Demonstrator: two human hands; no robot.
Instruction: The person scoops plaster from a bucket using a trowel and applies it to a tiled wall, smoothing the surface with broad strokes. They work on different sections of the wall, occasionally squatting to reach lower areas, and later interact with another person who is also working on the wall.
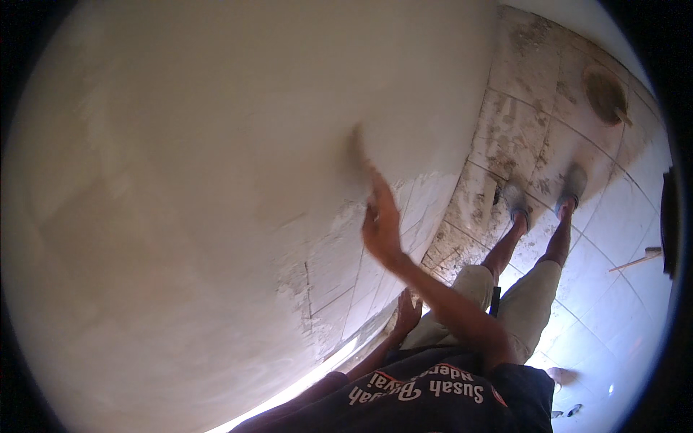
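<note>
Right hand (380,220) presses a blurred flat tool (359,155) against the smooth pale plastered wall (180,180).
Its grip looks closed; left hand (408,312) hangs half-open, empty. Wall's rough lower patch (303,289) remains unsmoothed.

Right hand (380,224) is pressing a thin tool (359,153), blurred, against the pale plastered wall (188,180). Left hand (407,315) is hanging lower, near the wall's tiled base (339,278), fingers curled, holding nothing visible. Feet in grey shoes (543,193) are standing on the plaster-spattered floor tiles (520,123).
</note>
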